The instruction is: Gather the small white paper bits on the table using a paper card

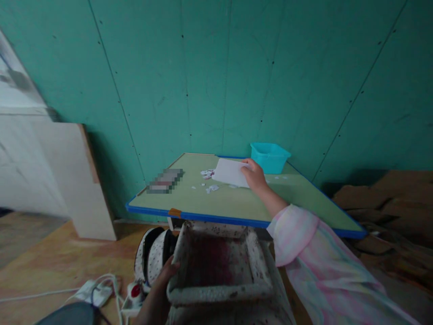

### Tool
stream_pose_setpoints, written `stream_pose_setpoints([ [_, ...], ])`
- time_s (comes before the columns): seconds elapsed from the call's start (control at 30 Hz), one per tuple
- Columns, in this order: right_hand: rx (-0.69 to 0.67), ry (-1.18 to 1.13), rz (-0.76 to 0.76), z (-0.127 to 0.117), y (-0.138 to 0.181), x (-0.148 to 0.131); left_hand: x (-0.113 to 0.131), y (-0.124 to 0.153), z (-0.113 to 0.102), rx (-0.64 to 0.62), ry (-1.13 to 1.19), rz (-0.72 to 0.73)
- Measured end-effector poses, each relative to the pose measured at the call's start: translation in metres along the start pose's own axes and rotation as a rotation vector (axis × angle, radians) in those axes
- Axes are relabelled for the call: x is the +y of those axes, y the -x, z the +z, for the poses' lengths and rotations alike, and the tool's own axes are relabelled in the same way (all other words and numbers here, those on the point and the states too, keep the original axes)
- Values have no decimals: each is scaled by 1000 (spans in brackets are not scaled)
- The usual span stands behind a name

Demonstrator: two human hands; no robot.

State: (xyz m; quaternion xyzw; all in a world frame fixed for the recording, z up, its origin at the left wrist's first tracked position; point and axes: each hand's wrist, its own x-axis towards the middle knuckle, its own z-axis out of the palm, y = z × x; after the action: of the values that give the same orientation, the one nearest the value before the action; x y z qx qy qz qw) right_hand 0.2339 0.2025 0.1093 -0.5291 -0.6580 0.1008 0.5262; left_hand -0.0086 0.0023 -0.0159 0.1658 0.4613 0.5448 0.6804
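My right fingers (249,169) pinch a white card (229,172) by its right edge, partly hidden behind it. My left fingers (172,267), nearer, lie against a speckled hopper (219,294); I cannot tell whether they grip. Its reddish inside is dim. Beyond my right fingers, the turquoise bin (269,160) on the desk (192,201) hides its contents.

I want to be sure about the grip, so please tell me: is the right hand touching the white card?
Touching. The head view shows the right hand holding the white card at its right end, closed over the edge.
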Motion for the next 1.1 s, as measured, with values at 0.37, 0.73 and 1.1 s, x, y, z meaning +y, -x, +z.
stream_pose_setpoints([
  [0.37,13,94,3,2,2,5,-1,-2,-8,1,31,-7],
  [0.73,41,150,8,0,4,4,0,0,0,-128,104,-16],
  [1.1,44,171,15,-1,2,7,2,8,10,-59,137,-9],
])
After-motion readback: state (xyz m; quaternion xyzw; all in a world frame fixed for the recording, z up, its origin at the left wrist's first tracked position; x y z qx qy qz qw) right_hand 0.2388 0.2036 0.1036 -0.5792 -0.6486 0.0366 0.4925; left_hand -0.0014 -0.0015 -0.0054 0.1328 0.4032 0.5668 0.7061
